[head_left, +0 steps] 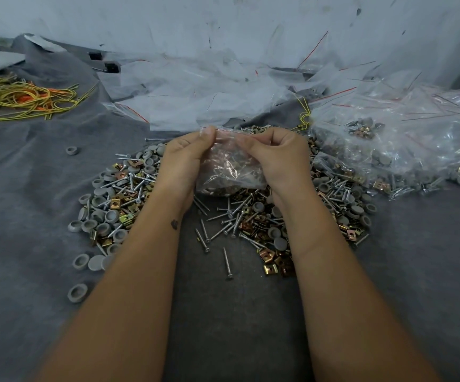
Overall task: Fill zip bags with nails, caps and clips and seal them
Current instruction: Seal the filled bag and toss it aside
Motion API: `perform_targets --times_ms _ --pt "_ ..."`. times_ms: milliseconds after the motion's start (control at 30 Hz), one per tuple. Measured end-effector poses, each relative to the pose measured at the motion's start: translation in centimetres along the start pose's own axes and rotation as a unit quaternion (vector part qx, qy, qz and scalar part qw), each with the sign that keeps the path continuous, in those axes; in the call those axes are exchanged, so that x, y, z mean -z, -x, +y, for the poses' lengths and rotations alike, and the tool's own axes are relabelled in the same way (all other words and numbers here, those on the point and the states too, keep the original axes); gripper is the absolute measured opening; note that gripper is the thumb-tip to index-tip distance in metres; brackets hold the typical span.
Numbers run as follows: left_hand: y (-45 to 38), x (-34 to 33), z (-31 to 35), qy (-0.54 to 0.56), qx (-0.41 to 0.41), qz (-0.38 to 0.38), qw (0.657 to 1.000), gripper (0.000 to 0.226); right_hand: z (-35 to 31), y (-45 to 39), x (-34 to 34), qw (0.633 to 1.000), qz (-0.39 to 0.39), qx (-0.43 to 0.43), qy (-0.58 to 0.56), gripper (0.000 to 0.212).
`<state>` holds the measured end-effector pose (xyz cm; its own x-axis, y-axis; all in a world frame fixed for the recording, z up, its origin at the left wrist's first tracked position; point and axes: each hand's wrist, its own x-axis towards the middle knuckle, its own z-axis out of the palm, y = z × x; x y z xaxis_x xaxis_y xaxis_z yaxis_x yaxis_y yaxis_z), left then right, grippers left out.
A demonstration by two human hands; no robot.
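A small clear zip bag (230,169) holding nails, caps and clips hangs upright between my hands above the pile. My left hand (184,158) pinches the bag's top strip at its left end, thumb and fingers pressed together. My right hand (281,155) pinches the same strip at its right end. Under the bag, a wide heap lies on the grey cloth: grey round caps (99,213), silver nails (227,260) and brass-coloured clips (271,264). The bag's lower part bulges with its contents.
Empty clear zip bags (195,95) with red seal lines lie in a heap behind the pile. Filled bags (388,150) are stacked at the right. A tangle of yellow and orange cords (22,97) lies at the far left. Loose caps (77,293) are scattered at the front left.
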<state>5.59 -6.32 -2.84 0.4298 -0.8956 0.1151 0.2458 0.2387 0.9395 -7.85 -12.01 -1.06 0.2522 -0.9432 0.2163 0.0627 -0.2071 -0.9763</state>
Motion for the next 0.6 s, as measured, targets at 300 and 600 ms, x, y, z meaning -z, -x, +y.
perform_targets --times_ms 300,600 --pt "0.0 -0.3 0.0 0.024 -0.002 0.049 0.998 0.035 -0.1 -0.2 0.5 0.998 0.031 0.051 0.007 0.023" --pt "0.7 -0.5 1.1 0.089 -0.080 -0.002 0.993 0.035 -0.5 0.2 0.5 0.976 -0.154 0.048 0.144 0.009"
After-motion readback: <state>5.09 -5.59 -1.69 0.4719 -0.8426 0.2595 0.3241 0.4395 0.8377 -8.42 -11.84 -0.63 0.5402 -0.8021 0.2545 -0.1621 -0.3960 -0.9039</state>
